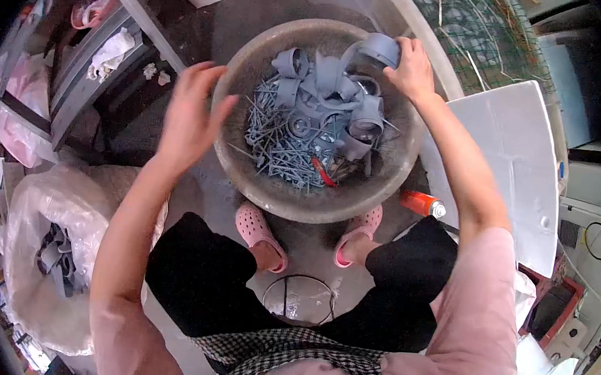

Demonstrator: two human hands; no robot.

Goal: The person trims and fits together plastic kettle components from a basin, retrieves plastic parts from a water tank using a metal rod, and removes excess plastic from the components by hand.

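A large round basin (234, 158) stands on the floor before my feet. Grey plastic ring-shaped parts (327, 77) lie in its upper part, over a heap of thin grey sticks (282, 149). Among the sticks is a red-handled tool (323, 171). My right hand (411, 71) is closed on a grey ring part (381, 49) at the basin's upper right rim. My left hand (195, 107), slightly blurred, is beside the left rim with its fingers apart and nothing in it.
A plastic-lined sack (28, 232) with grey pieces stands at the lower left, near a metal frame (133, 5). An orange spray can (422, 203) and a white board (501, 165) are on the right. A wire ring (302, 277) lies between my feet.
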